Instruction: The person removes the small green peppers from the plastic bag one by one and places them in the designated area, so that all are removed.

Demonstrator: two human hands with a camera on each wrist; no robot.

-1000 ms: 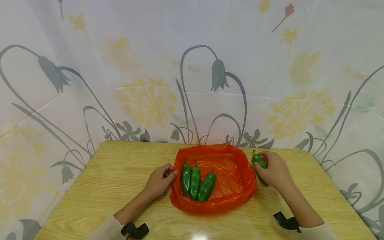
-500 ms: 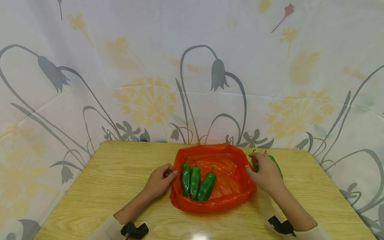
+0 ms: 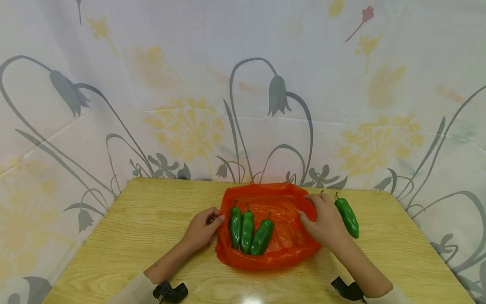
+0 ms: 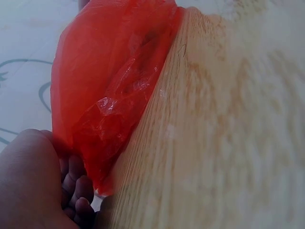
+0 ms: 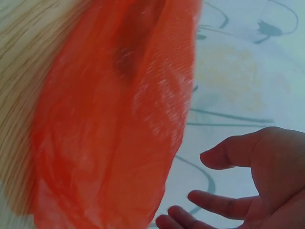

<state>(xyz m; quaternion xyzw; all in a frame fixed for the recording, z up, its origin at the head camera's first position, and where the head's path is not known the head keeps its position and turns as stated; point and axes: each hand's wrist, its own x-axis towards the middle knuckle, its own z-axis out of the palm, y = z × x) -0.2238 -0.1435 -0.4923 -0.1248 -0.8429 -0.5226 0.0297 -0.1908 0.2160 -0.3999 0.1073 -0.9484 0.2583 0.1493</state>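
Note:
A red plastic bag [image 3: 271, 262] lies with its mouth spread and its rim rolled. Inside it on the left are three green peppers: one [image 3: 235, 228] at the edge, a middle one [image 3: 247, 231] and a tilted one [image 3: 262, 237]. My left hand [image 3: 203, 228] pinches the bag's left rim, fingers curled. At the right rim is my right hand [image 3: 327, 221], thumb and fingers spread; in the right wrist view the hand [image 5: 276, 176] appears apart from the bag [image 5: 95, 143]. Right of that hand lies a green pepper [image 3: 347, 217]. Another stem [image 3: 322, 191] shows behind the hand, its pepper hidden.
The bag and peppers are on a wood-grain table [image 3: 163, 207]. A white cloth [image 3: 182, 84] with printed flowers hangs behind it. Black wrist devices sit on the left wrist [image 3: 171, 291] and right wrist [image 3: 347, 289].
My right hand has moved left from the loose peppers to the bag's right rim, uncovering one pepper and covering the other. My left hand and the peppers in the bag have stayed still.

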